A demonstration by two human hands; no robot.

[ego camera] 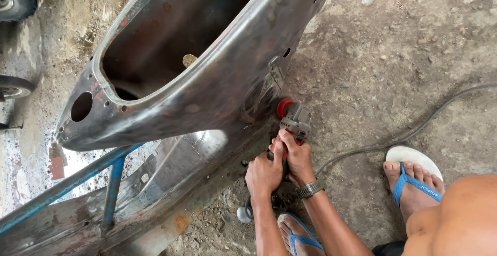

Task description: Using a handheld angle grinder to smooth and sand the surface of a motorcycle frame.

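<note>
Fingers (283,138) wrapped round grey, red-disced grinder (294,118), against bare metal shell (217,80)

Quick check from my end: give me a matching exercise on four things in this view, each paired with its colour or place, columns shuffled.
Things:
1. grinder
2. sandal strap
3. cable
4. wristwatch

Descriptions:
A. blue, across the toes
B. lies on the dirt floor, running to the right
C. held by both hands against the metal body shell
D. on the right hand's wrist

Pairs: 1-C, 2-A, 3-B, 4-D. The left hand grips the grinder's rear.
</note>
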